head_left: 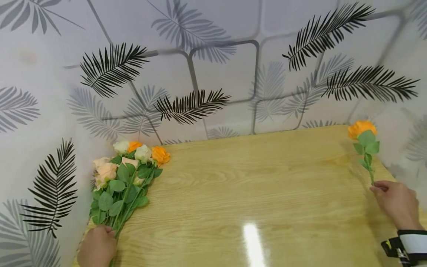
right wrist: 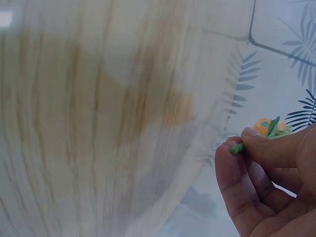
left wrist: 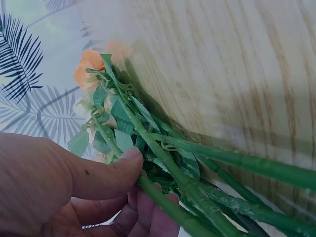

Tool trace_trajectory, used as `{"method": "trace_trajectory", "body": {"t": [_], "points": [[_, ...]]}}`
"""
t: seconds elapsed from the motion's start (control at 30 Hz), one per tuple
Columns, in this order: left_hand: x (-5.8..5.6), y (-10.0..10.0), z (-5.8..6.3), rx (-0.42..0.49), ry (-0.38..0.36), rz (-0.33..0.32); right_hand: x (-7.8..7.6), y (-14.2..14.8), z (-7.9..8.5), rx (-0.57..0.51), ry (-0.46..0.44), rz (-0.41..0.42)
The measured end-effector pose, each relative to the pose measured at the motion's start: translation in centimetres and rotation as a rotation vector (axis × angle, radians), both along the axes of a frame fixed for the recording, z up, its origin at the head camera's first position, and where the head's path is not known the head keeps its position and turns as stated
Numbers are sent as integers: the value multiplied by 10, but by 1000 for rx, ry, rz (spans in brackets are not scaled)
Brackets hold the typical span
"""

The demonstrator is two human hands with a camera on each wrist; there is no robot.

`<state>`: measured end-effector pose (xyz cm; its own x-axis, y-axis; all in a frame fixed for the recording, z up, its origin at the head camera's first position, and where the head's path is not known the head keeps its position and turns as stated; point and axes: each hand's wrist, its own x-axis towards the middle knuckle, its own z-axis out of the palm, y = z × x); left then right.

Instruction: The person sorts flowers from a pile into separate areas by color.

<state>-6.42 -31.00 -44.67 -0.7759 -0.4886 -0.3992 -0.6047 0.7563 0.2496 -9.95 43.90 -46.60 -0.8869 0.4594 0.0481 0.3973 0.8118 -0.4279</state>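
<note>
One seemingly artificial orange rose with green leaves and slim green stem (head_left: 367,145): at right edge of glossy, pale yellow wood-grain worktop (head_left: 240,185); bloom far, stem end near, long axis running away and leaning slightly left. Right hand (head_left: 397,202): thumb and fingertips pinching the stem's near end. One bunch of orange, white and peach roses with green leaves and long green stems (head_left: 125,185): at left edge; blooms far, stems near, leaning slightly right. Left hand (head_left: 97,246): thumb and curled fingers gripping stems, number uncertain. Relation: bunch left of single rose, most of worktop between; left hand touching bunch, right hand well apart from it
</note>
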Motion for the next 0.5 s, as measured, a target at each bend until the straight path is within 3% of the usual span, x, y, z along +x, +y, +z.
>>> {"method": "trace_trajectory", "body": {"t": [0.3,0.5], "points": [[1,4,4,-25,67,12,-6,5,-10,21,-73,-74],[3,7,9,1,97,15,-10,13,-12,20,-57,-85]]}}
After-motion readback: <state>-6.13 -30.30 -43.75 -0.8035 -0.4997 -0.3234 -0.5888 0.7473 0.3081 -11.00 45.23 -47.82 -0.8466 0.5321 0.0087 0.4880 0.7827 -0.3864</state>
